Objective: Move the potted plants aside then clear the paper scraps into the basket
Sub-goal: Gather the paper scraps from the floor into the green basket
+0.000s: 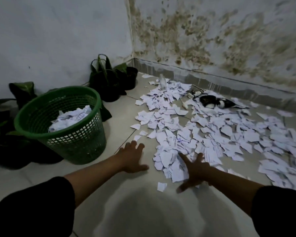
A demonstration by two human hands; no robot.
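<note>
Both grips spread flat and empty: left hand (pixel 132 158) on floor (pixel 120 117), right hand (pixel 195 170) on paper scraps (pixel 203 134) spreading far-right; upright basket (pixel 67 134) left.

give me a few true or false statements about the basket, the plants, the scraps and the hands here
1. The green basket already holds some paper scraps. True.
2. The potted plants stand in the middle of the paper scraps on the floor. False: they stand by the wall, clear of the scraps.
3. The right hand rests on the near edge of the scraps, fingers spread. True.
4. The left hand grips the basket rim. False: it is open on bare floor beside the basket.
5. A clear bottle stands among the far scraps. True.
</note>
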